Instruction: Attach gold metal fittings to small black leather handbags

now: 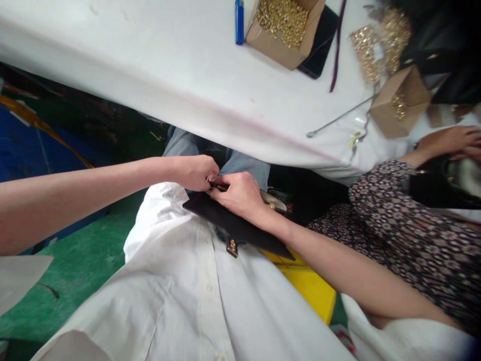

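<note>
A flat black leather piece (pixel 233 223) with a small gold clasp (pixel 232 246) lies across my lap, on my white shirt. My left hand (pixel 197 172) is closed in a pinch at the piece's upper edge. My right hand (pixel 240 195) rests on top of it, fingers curled and pressing at the same edge. Both hands meet at a thin dark and gold part (pixel 218 186) that I cannot make out clearly. The hands are below the edge of the white table (pixel 180 75).
On the table stand a cardboard box of gold metal fittings (pixel 283 22), a blue lighter (pixel 239 21), a smaller tipped box (pixel 400 100), a thin metal rod (pixel 338 118). A co-worker's patterned sleeve (pixel 406 235) and hand (pixel 449 143) are at right. A yellow object (pixel 308 286) sits below.
</note>
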The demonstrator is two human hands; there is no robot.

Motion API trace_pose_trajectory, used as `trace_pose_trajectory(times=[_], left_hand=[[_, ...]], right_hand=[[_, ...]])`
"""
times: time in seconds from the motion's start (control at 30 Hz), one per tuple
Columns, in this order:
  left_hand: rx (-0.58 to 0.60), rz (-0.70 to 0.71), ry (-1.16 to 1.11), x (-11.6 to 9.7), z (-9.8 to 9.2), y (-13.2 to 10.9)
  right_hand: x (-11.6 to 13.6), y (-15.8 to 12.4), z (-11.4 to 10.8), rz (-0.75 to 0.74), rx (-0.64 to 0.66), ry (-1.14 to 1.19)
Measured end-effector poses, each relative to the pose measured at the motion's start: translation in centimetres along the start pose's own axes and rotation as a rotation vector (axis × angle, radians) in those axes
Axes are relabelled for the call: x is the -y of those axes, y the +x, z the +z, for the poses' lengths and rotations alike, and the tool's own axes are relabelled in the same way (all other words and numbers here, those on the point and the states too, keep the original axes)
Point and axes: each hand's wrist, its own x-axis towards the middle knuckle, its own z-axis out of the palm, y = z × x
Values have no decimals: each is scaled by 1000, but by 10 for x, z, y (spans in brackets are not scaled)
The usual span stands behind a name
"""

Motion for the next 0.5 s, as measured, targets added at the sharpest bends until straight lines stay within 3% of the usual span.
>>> trace_pose_trajectory(times=[0.3, 0.5], left_hand=[[-62, -32, -97, 13, 5, -2], [-154, -111, -40, -1, 11, -14]], right_hand=[[-1, -5, 4, 8, -22, 93], [0, 0, 0, 30, 22, 99]])
